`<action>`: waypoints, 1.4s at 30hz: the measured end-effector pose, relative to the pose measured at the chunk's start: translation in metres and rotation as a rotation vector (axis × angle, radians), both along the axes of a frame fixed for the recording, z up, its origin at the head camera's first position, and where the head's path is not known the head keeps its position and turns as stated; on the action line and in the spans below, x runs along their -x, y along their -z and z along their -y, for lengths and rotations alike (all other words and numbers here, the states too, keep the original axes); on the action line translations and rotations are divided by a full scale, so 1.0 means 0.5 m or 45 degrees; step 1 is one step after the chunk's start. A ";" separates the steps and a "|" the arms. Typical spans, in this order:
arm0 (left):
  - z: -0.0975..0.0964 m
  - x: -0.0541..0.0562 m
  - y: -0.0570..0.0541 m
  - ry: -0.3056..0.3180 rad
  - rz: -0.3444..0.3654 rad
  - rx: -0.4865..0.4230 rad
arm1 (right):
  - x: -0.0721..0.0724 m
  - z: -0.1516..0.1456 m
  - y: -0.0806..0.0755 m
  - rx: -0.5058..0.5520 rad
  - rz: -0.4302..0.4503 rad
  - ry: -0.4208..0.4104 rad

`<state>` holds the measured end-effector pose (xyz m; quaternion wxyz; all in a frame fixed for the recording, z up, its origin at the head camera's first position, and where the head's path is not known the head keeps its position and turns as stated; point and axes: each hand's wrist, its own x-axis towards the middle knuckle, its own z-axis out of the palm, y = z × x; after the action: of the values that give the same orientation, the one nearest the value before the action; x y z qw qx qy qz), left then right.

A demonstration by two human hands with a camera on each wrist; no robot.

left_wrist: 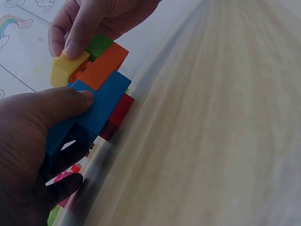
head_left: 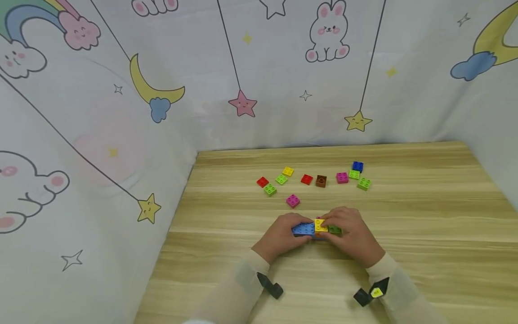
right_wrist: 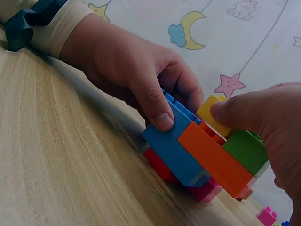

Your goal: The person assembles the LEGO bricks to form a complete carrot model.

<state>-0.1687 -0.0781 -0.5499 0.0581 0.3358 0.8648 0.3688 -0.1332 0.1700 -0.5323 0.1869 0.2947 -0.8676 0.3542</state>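
Brick assembly (head_left: 303,229) on the tabletop (head_left: 218,211), between 2 hands: fingers of the left hand (head_left: 283,236) grip its blue bricks (right_wrist: 174,154), those of the right hand (head_left: 351,235) pinch the yellow brick (head_left: 321,225) over the orange brick (right_wrist: 214,157). Misaligned studs could seat the yellow brick crooked; off-centre pressure on the jutting orange end could tip or split the assembly.

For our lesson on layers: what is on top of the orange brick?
A green brick sits on the orange brick; the right hand pinches a yellow brick beside it. Orange studs show between them. What lies beneath both is covered; whether the yellow one is seated, I cannot tell.
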 end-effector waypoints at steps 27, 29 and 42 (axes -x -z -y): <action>-0.001 0.000 -0.003 -0.013 0.002 0.002 | -0.002 0.001 -0.008 -0.061 0.135 -0.034; -0.001 0.001 -0.004 -0.013 0.001 0.005 | -0.001 0.001 -0.007 -0.055 0.130 -0.036; 0.002 0.004 0.002 -0.014 0.019 -0.026 | 0.009 -0.004 0.008 -0.063 0.073 -0.083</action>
<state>-0.1707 -0.0792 -0.5508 0.0590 0.3289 0.8623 0.3805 -0.1377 0.1719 -0.5363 0.1428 0.3172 -0.8710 0.3468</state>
